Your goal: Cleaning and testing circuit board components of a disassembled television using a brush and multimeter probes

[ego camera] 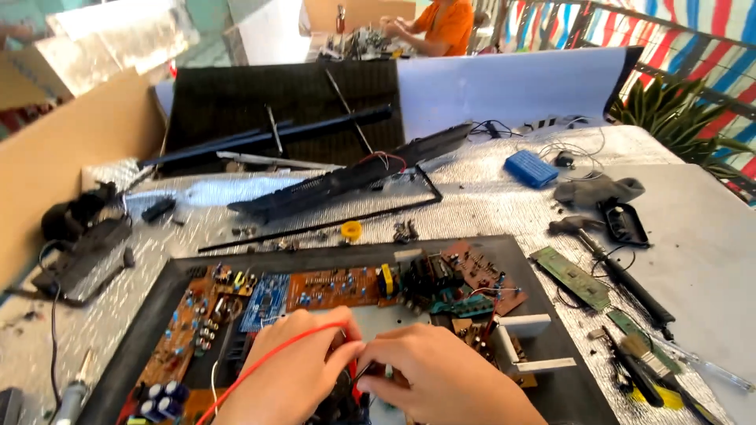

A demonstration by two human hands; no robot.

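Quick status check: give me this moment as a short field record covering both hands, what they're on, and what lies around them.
left hand: fingers pinched at a red wire, over the open chassis
right hand: fingertips meet the left hand's at the same spot
boards: orange circuit board, blue board
bench right: green board strip, blue box
bench centre: yellow tape roll
background: a person in orange
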